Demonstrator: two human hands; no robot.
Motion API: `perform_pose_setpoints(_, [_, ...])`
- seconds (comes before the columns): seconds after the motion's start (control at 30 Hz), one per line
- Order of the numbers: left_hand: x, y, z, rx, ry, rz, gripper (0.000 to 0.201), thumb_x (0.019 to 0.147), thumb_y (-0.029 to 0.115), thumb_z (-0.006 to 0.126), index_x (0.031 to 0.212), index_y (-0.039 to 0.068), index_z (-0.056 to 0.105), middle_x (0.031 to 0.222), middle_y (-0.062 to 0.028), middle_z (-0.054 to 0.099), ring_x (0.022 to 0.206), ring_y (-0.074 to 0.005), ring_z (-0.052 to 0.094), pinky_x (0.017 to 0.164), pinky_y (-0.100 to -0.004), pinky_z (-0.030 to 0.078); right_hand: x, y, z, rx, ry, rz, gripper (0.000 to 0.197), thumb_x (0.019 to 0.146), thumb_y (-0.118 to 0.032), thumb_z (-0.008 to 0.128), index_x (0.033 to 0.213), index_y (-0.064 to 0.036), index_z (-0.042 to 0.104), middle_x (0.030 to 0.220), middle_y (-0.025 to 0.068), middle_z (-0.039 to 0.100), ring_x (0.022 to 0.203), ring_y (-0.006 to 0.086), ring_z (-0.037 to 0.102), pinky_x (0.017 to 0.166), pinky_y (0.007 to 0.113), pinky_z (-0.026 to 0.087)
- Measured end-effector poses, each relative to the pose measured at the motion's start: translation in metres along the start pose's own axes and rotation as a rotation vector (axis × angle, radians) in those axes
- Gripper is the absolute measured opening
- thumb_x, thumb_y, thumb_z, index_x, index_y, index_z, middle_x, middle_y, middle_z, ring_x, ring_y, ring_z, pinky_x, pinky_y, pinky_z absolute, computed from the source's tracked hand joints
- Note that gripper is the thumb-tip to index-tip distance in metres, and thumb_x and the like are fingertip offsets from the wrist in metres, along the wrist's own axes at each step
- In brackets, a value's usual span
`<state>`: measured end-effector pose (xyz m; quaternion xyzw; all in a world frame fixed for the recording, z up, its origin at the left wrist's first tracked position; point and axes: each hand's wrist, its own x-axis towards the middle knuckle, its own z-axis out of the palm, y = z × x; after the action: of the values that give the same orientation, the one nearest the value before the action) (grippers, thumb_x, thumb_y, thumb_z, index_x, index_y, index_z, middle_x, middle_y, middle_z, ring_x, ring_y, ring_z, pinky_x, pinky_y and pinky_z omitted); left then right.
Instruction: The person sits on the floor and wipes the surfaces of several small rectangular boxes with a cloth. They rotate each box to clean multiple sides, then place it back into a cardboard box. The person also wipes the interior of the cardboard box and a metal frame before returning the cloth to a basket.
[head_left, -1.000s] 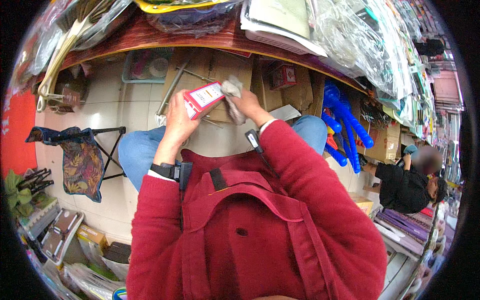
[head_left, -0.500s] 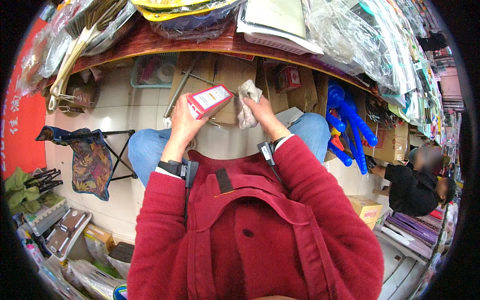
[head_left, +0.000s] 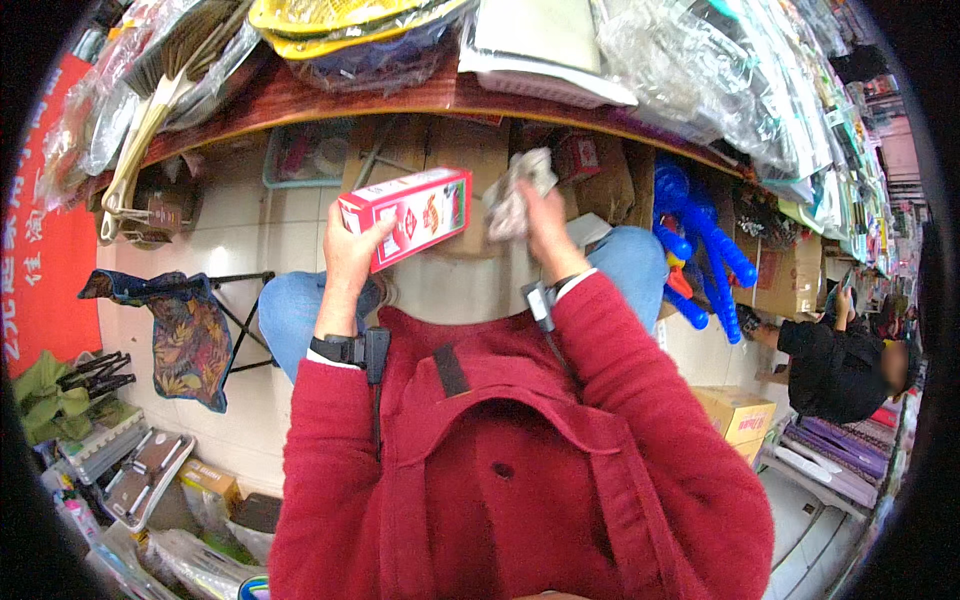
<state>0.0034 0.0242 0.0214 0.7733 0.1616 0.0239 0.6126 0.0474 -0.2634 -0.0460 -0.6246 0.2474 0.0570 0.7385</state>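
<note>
My left hand (head_left: 352,250) grips one end of a red and white cardboard box (head_left: 415,212), its thumb pressed on the printed side and the long side tilted up toward me. Just right of the box, my right hand (head_left: 545,215) is closed on a crumpled, greyish-white cloth (head_left: 518,190). The cloth and hand are slightly smeared by motion, and a gap separates them from the box. Both are held above the floor, in front of the shelf.
A wooden shelf edge (head_left: 420,105) runs across ahead, with yellow baskets (head_left: 330,25) and plastic-wrapped goods on it. Cardboard boxes (head_left: 465,150) stand underneath. Blue plastic toys (head_left: 705,240) are at the right, a folding stool (head_left: 188,335) at the left. A person in black (head_left: 835,370) crouches far right.
The box has been turned, so its long printed side now faces me instead of its white-labelled face. My right hand with the cloth has moved slightly right and away from the box.
</note>
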Motion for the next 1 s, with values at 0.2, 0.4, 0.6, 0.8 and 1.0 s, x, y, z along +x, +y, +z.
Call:
perform_pose_setpoints(0.2, [-0.018, -0.003, -0.016, -0.606, -0.231, -0.211, 0.04, 0.091, 0.02, 0.063, 0.123, -0.001, 0.051, 0.107, -0.0109, 0.065, 0.093, -0.0167, 0.066, 0.082, -0.0302, 0.055, -0.011, -0.077, -0.002, 0.062, -0.345, -0.05, 0.034, 0.093, -0.023, 0.061, 0.118, -0.0002, 0.057, 0.101, 0.0092, 0.067, 0.088, 0.0192, 0.066, 0.078, 0.032, 0.054])
perform_pose_setpoints(0.4, [-0.021, 0.003, 0.001, -0.961, -0.23, -0.432, 0.05, 0.097, 0.03, 0.053, 0.135, -0.001, 0.043, 0.129, -0.0172, 0.057, 0.115, -0.0284, 0.059, 0.097, -0.0425, 0.05, -0.04, -0.093, 0.03, 0.08, -0.497, -0.266, 0.035, 0.091, -0.013, 0.063, 0.124, -0.0032, 0.058, 0.116, 0.0059, 0.064, 0.105, 0.0151, 0.06, 0.093, 0.031, 0.048])
perform_pose_setpoints(0.6, [-0.02, -0.001, -0.001, -1.175, -0.238, -0.421, 0.053, 0.099, 0.037, 0.047, 0.139, 0.003, 0.041, 0.136, -0.0154, 0.053, 0.123, -0.0317, 0.053, 0.104, -0.048, 0.043, -0.053, -0.082, 0.021, 0.024, -0.558, -0.347, 0.032, 0.089, -0.009, 0.065, 0.121, -0.0041, 0.062, 0.116, 0.0033, 0.064, 0.105, 0.0139, 0.059, 0.092, 0.031, 0.047])
perform_pose_setpoints(0.8, [-0.023, -0.007, -0.009, -1.133, -0.195, -0.447, 0.058, 0.095, 0.046, 0.049, 0.139, 0.009, 0.044, 0.138, -0.0136, 0.052, 0.123, -0.0325, 0.053, 0.104, -0.0522, 0.04, -0.048, -0.084, -0.008, -0.42, -0.611, -0.181, 0.037, 0.081, -0.011, 0.067, 0.117, -0.0031, 0.064, 0.11, 0.0053, 0.067, 0.098, 0.0146, 0.062, 0.087, 0.03, 0.05])
perform_pose_setpoints(1.0, [-0.029, 0.006, -0.013, -1.136, -0.187, -0.573, 0.055, 0.094, 0.046, 0.049, 0.138, 0.013, 0.047, 0.135, -0.0124, 0.055, 0.12, -0.0337, 0.055, 0.101, -0.055, 0.042, -0.041, -0.095, -0.01, 0.088, -0.395, -0.045, 0.035, 0.089, -0.018, 0.064, 0.119, -0.0009, 0.059, 0.104, 0.0074, 0.066, 0.091, 0.0152, 0.064, 0.08, 0.03, 0.053])
